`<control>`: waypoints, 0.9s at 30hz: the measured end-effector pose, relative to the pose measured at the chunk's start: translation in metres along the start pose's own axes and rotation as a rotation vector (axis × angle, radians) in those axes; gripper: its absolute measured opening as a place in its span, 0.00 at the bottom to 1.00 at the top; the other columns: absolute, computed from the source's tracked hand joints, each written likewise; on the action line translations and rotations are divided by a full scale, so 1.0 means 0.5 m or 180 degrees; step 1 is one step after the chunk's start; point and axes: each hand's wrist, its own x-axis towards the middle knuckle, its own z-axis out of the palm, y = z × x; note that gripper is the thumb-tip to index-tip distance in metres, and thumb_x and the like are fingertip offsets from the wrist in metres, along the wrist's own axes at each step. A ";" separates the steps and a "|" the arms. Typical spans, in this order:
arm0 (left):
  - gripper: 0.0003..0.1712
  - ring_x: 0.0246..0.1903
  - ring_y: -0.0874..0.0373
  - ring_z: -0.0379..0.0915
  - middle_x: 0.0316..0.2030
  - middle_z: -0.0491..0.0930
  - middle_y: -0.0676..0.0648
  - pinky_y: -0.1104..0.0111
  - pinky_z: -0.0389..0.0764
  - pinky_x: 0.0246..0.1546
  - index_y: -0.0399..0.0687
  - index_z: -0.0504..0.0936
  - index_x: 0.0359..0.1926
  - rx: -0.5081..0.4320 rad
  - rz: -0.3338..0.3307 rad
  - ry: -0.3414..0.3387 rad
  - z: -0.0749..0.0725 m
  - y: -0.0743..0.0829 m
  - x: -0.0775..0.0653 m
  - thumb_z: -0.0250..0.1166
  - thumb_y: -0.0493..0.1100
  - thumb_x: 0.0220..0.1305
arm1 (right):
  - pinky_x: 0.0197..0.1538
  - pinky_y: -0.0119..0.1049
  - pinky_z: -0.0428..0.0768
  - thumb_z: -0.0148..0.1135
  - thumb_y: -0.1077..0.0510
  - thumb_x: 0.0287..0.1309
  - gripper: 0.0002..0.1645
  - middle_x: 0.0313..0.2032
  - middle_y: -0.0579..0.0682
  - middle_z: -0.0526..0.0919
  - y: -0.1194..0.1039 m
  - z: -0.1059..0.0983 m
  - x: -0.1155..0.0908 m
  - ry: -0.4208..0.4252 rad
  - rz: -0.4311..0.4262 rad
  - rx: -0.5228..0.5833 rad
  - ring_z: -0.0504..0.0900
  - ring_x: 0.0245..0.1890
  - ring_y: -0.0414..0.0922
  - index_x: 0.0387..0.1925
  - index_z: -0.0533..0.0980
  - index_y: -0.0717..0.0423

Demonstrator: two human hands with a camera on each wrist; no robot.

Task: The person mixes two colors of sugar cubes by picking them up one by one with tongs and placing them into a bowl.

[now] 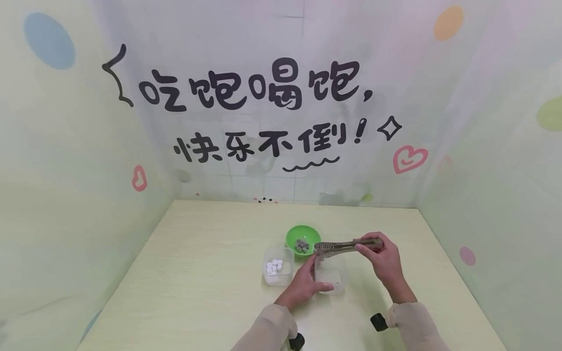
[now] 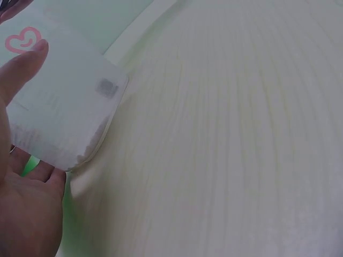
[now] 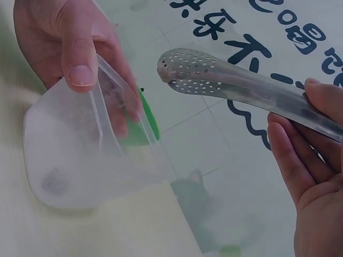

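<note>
My right hand (image 1: 386, 261) is clamped on metal tongs (image 3: 241, 83), their rounded tips pierced with small holes, near the rim of a translucent plastic tub (image 3: 69, 139). My left hand (image 1: 305, 283) grips that squarish tub. Beyond sits a round green bowl (image 1: 303, 229) of grey cubes (image 1: 302, 245); beside it, another tub (image 1: 288, 269) holds white cubes (image 1: 274, 266). The bench (image 1: 197, 253) shows pale wood grain.

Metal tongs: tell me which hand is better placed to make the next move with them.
Likely the right hand: it holds the tongs near the translucent container, while the left hand is occupied holding that container.
</note>
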 end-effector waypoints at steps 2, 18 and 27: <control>0.58 0.69 0.47 0.56 0.71 0.59 0.44 0.58 0.59 0.68 0.53 0.53 0.76 0.0021 0.0007 0.0014 0.000 0.000 0.001 0.78 0.46 0.48 | 0.33 0.27 0.80 0.70 0.68 0.53 0.14 0.33 0.47 0.85 -0.001 0.005 0.004 0.0062 -0.0029 0.0076 0.81 0.30 0.37 0.40 0.76 0.67; 0.57 0.69 0.47 0.56 0.70 0.61 0.45 0.55 0.59 0.68 0.48 0.56 0.74 0.0131 -0.0016 0.0044 -0.001 0.000 0.002 0.78 0.47 0.47 | 0.35 0.25 0.80 0.67 0.73 0.54 0.13 0.34 0.52 0.86 -0.059 0.041 0.007 0.0301 -0.0036 0.0387 0.82 0.32 0.35 0.41 0.75 0.74; 0.57 0.68 0.47 0.57 0.70 0.62 0.46 0.54 0.59 0.67 0.49 0.55 0.74 0.0133 0.0003 0.0040 0.000 -0.004 0.006 0.78 0.49 0.47 | 0.34 0.25 0.79 0.68 0.72 0.53 0.14 0.37 0.65 0.84 -0.033 0.056 0.022 0.0401 -0.0064 0.0371 0.82 0.31 0.36 0.41 0.75 0.73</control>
